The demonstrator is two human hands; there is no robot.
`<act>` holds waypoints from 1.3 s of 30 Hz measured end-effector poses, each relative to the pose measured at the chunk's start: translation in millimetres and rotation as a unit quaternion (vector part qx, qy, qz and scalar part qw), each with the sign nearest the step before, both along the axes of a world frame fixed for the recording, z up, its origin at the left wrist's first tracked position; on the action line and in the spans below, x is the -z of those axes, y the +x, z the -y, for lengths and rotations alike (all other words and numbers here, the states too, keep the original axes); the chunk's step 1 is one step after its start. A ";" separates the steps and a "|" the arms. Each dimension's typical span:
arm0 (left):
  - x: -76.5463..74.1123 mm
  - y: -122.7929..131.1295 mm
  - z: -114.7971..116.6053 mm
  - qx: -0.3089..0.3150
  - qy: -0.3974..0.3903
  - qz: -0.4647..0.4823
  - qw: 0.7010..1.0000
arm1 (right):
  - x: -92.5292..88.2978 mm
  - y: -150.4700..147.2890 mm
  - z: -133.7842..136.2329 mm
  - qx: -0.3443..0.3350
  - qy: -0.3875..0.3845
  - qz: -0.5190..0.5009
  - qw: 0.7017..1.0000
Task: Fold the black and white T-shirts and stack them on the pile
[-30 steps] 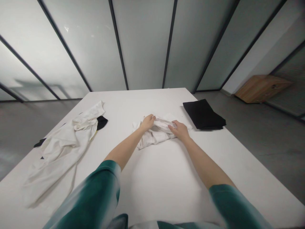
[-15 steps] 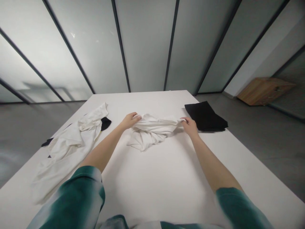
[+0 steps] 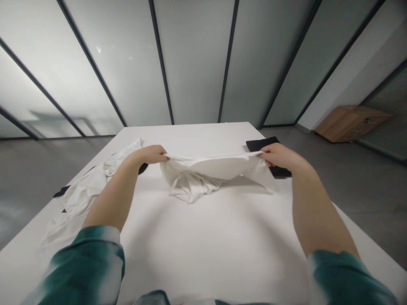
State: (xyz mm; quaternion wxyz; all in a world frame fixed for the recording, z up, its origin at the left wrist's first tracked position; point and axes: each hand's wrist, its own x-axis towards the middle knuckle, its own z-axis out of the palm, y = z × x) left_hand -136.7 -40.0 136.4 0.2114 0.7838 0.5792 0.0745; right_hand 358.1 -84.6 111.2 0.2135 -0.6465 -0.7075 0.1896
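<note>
A white garment [image 3: 216, 167], which looks like a shirt, is stretched between my two hands over the middle of the table. My left hand [image 3: 154, 154] is closed on its left upper edge, and my right hand [image 3: 275, 155] grips the right upper edge. The edge between them is pulled nearly straight and raised off the table. Below it the cloth hangs down, and a crumpled part rests on the tabletop toward the left. Behind my right hand, partly hidden, lies folded black cloth [image 3: 259, 144].
At the table's left side lies a loose pile of white clothes [image 3: 85, 190] with dark pieces showing beneath. The white table [image 3: 203, 245] reaches toward frosted glass panels [image 3: 193, 63]. A wooden cabinet [image 3: 349, 123] stands on the floor at the right.
My hands have moved apart and lifted slightly, drawing the bunched white garment out into a wider, taut edge. My right hand now covers part of the black cloth.
</note>
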 end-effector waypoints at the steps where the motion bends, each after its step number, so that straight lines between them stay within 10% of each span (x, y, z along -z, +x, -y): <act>1: -7.7 3.7 -12.4 -0.024 -0.013 0.051 0.998 | -6.1 -7.2 -15.2 0.030 0.030 -0.028 0.999; 4: -14.2 25.7 -48.0 -0.108 0.040 0.255 0.960 | -12.1 -40.2 -65.8 0.074 0.130 -0.146 0.978; 8: 23.2 57.2 -60.6 -0.118 0.179 0.321 0.923 | 18.8 -87.0 -97.1 -0.021 0.194 -0.193 0.962; 13: 101.0 76.1 -7.0 -0.091 0.162 0.126 0.974 | 101.0 -130.3 -50.1 -0.101 0.114 -0.031 0.988; 17: 132.7 88.0 45.8 -0.079 0.089 0.010 0.993 | 142.6 -151.9 -5.4 -0.058 0.079 0.090 0.991; 26: 140.9 97.5 101.1 -0.051 0.172 -0.068 0.981 | 135.2 -131.9 8.3 0.049 0.079 0.152 0.984; 31: 149.0 87.9 80.8 -0.097 0.157 0.148 0.972 | 134.3 -132.6 8.0 -0.040 0.098 0.143 0.984; 34: 152.1 87.2 66.7 -0.199 0.016 0.424 0.884 | 134.9 -148.5 12.1 -0.152 0.115 0.116 0.975; 39: 144.1 91.2 62.2 -0.222 -0.249 0.718 0.610 | 136.9 -172.9 23.0 -0.179 0.105 0.137 0.969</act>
